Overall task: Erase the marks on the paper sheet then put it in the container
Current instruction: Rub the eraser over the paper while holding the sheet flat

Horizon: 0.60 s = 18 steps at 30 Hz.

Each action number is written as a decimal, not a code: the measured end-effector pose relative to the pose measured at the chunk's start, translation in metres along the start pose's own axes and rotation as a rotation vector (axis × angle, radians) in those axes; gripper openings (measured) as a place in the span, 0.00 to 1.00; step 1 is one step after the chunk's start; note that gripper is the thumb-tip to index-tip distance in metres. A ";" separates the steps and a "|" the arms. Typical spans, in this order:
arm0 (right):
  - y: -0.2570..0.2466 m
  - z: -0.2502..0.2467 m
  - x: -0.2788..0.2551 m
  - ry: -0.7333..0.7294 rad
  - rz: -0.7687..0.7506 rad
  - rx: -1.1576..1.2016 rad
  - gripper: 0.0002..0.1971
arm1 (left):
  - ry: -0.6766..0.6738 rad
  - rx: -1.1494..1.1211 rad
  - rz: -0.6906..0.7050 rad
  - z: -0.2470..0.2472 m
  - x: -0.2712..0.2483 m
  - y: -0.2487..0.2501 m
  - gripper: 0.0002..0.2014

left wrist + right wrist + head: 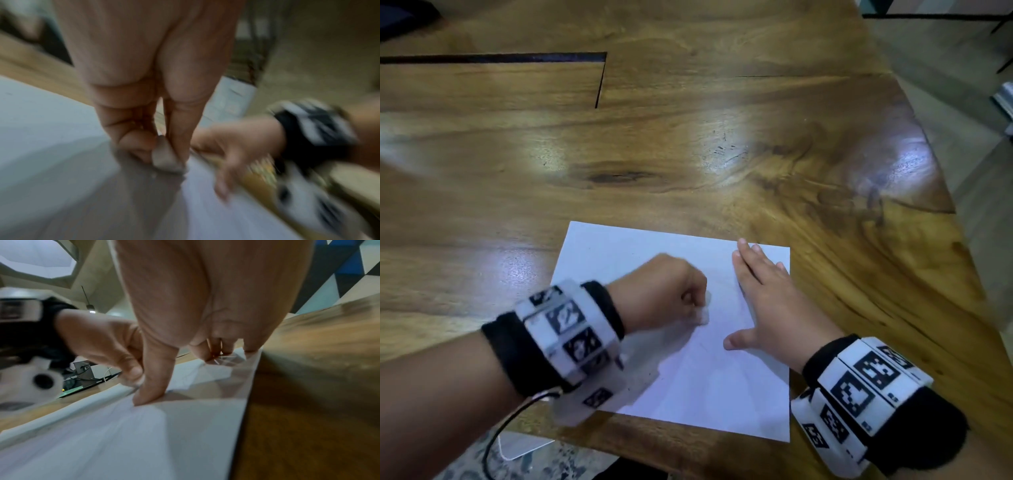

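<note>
Head view: sheet [688, 387] lies flat at near edge of tabletop [688, 137], toward its right corner. Left hand [664, 291] curled, pinching a small eraser [166, 160] w/ tip on the sheet. Right hand [774, 301] flat, fingers straight, pressing sheet's right side. No container in view. Marks too faint/blurred to tell. Sheet looks thin, light, floppy, prob. slides on the glossy wood & creases easily; best lifted by a corner or overhanging edge.
</note>
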State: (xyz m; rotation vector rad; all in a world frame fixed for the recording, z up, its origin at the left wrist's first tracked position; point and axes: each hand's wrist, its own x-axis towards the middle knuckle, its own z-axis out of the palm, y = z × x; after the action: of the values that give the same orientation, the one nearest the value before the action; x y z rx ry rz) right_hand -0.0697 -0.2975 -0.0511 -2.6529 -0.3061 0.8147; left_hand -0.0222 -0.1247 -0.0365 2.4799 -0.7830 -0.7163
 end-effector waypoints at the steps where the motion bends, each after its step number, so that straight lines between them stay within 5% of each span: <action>1: 0.001 0.000 0.000 0.000 -0.001 0.000 0.60 | 0.031 -0.008 -0.031 -0.009 0.010 -0.002 0.02; 4: 0.001 0.000 0.000 -0.001 0.000 0.000 0.60 | 0.184 0.003 -0.066 -0.027 0.040 -0.007 0.02; 7: 0.001 0.000 0.001 0.007 0.002 0.001 0.60 | 0.173 0.016 -0.035 -0.021 0.046 -0.002 0.03; 14: -0.001 0.000 0.000 0.002 0.006 -0.020 0.60 | -0.141 0.042 0.140 0.009 -0.012 0.001 0.02; 18: -0.002 -0.002 0.000 -0.012 0.014 -0.050 0.59 | 0.119 0.070 0.030 -0.015 0.024 -0.010 0.02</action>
State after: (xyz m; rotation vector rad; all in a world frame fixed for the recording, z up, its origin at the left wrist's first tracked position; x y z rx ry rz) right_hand -0.0690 -0.2961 -0.0491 -2.6999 -0.3154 0.8378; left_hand 0.0069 -0.1286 -0.0384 2.5407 -0.8121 -0.5334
